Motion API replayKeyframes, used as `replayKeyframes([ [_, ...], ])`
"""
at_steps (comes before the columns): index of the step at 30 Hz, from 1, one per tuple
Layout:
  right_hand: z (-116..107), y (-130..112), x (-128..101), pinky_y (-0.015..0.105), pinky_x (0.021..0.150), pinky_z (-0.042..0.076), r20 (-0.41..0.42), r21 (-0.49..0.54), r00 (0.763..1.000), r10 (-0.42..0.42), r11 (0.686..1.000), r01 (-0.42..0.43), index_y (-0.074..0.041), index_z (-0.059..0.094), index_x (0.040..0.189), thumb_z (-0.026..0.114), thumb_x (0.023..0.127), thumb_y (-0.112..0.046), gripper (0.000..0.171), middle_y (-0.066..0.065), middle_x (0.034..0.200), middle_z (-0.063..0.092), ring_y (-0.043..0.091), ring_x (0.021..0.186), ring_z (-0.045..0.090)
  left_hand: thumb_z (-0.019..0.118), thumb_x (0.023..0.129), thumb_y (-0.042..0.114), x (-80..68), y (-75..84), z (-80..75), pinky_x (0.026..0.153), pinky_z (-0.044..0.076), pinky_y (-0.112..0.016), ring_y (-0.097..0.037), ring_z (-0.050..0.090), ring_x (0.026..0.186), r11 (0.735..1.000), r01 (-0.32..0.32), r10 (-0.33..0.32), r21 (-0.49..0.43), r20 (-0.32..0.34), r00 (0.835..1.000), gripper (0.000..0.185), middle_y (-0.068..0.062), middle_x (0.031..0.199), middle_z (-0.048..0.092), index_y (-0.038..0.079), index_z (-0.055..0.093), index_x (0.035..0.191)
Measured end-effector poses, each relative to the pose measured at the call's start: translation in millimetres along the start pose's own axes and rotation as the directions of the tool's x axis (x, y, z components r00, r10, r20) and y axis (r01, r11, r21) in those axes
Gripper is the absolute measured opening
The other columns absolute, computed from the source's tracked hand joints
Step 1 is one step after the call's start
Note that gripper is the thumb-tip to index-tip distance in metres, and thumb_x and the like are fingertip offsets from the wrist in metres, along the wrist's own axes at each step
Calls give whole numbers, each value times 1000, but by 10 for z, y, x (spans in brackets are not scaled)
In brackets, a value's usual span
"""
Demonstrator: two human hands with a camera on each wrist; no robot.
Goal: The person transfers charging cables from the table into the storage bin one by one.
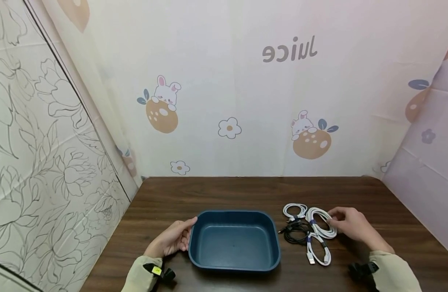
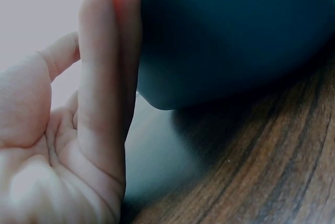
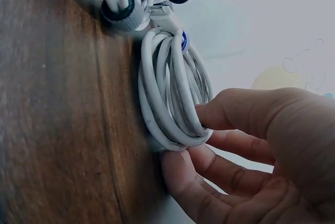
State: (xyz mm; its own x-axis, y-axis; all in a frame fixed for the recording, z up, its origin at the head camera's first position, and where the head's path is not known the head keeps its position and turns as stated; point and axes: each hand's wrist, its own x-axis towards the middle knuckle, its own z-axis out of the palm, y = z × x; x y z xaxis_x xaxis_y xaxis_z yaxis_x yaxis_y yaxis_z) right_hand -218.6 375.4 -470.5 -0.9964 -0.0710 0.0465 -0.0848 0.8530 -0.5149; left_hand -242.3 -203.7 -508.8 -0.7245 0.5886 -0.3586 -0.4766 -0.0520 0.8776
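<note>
Wooden table (image 1: 224, 192): left hand (image 1: 171, 240) flat against blue tray (image 1: 234, 243), right hand (image 1: 349, 225) pinching white cable coil (image 1: 320, 223).

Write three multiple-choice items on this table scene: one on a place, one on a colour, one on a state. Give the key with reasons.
1. Where do the cable coils lie relative to the tray?
A. Inside it
B. On the table, on the right hand's side of it
C. Behind it, against the wall

2. What colour is the tray?
A. Dark blue
B. Red
C. Yellow

3. What is the right hand doing?
A. Lying flat on the table, away from everything
B. Lifting the tray
C. Pinching a white cable coil

Key:
1 B: the head view shows the coils on the wood beside the tray, whose inside is bare.
2 A: both the head and left wrist views show a dark blue tray.
3 C: the right wrist view shows thumb and fingers closed on the white coil, while the left hand rests against the tray's side.
</note>
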Motion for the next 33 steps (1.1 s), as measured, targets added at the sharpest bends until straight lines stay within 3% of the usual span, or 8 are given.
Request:
replayKeyframes([
  [19,-127,-47,-45,25,55,50,-20,28,1000,4,1000,-3,3,71,113,73,94,-19,29,4,89,69,10,67,64,48,107,50,-11,2,-4,44,53,-16,-5,64,45,1000,13,-13,-5,8,1000,55,3,56,64,14,64,69],
  [28,-176,-113,-78,26,54,52,-24,47,1000,13,999,-12,5,71,114,73,94,-19,31,5,89,70,13,67,67,43,108,54,-12,-9,-2,45,53,-15,-3,65,47,1000,10,-9,-5,51,999,59,4,58,67,15,69,72],
  [33,-194,-153,-94,26,54,52,-27,50,999,19,999,-18,4,71,114,73,93,-19,31,6,89,71,12,67,66,45,107,55,-4,-7,-4,45,53,-15,-3,64,46,1000,8,-8,2,34,999,57,4,58,66,15,66,72],
])
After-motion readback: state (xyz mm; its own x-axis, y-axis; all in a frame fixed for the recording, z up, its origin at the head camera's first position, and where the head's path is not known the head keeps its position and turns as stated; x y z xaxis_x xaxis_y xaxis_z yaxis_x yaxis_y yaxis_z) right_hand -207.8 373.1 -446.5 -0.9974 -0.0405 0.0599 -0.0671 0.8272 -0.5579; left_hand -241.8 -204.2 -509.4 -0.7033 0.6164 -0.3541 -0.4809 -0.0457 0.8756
